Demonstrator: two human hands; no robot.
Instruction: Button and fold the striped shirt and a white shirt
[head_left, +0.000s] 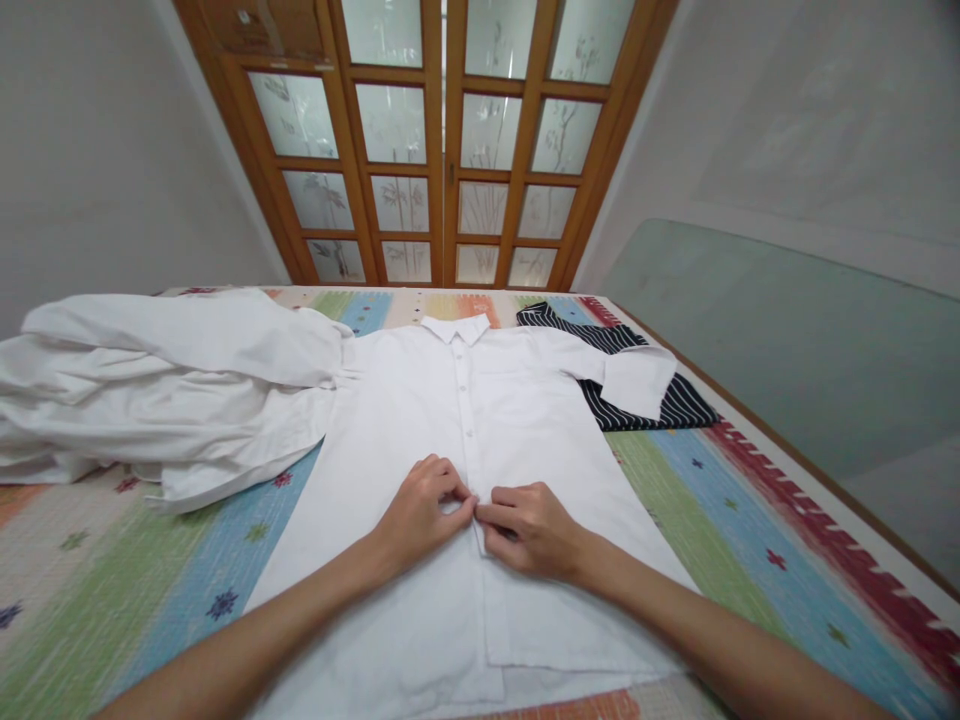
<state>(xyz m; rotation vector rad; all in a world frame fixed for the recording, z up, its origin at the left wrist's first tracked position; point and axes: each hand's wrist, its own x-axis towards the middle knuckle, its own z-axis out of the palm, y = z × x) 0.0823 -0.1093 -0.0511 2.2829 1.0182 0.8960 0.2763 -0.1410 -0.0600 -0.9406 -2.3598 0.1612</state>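
Far to the left of the hands, a pile of white cloth (150, 390) lies rumpled on the striped sheet (150, 560), its lower edge reaching toward the left side of the shirt. The shirt (420, 420) itself is white and lies flat, front up, directly under and around both hands, with its collar (455, 327) well beyond them and its hem nearest the person. The left hand (420, 515) rests on the shirt just left of the button strip, fingers curled in and thumb and forefinger pinched together on the edge of the placket (471, 440). Touching it fingertip to fingertip, the right hand (529, 528) sits just right of the strip, also narrowed to a pinch on the same bit of fabric at the front opening; whether a button lies between the fingertips cannot be told. Both forearms run back from the hands across the lower part of the shirt. Beyond and to the right of the right hand, the shirt's short sleeve (637, 380) lies spread over a dark striped garment (667, 405), which lies flat on the sheet and shows on both sides of the sleeve. Well beyond the hands, past the collar, stand wooden doors (450, 140) with frosted panes.
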